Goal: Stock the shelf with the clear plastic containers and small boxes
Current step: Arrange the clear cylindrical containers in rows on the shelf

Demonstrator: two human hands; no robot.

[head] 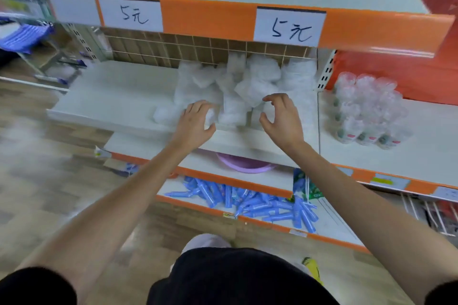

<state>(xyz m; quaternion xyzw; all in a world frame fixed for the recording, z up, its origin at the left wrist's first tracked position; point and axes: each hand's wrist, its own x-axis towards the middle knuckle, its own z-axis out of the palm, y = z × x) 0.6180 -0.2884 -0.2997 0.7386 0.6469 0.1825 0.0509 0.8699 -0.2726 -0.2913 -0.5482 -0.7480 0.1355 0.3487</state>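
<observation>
Progress is partial. A loose pile of clear plastic containers (238, 86) lies on the middle shelf (119, 96), heaped against the wire back grid (173, 49). The pile occupies only the right half of the bay and is not set in rows. No small boxes can be identified in this view, and blur prevents a firm reading.

Left hand (195, 121): fingers and thumb curl round one container at the front left edge of the pile.

Right hand (282, 119): fingers spread and bent, nothing held, poised just over the front right of the pile.

Judgement: the containers have reached the shelf, but arrangement is incomplete. Left to do: straighten the pile, spread stock across the bay, and place the boxes.
</observation>
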